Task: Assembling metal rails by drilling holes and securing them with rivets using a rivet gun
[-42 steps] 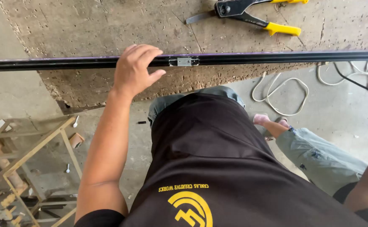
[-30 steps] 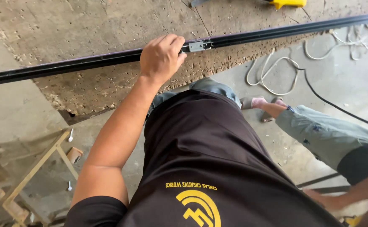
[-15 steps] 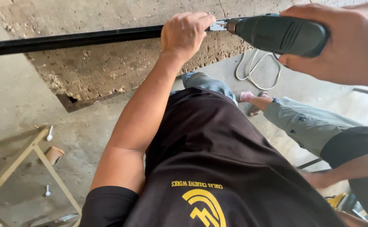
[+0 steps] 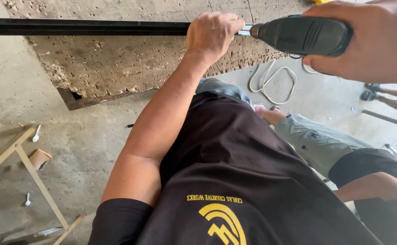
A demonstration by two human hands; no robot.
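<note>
While left hand (image 4: 213, 34) grips black bar (image 4: 85, 27), right hand (image 4: 371, 43) holds drill (image 4: 303, 35) beside.

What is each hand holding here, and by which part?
The left hand grips the black metal bar near its small metal fitting. The right hand holds the dark green drill around the rear of its body.
</note>
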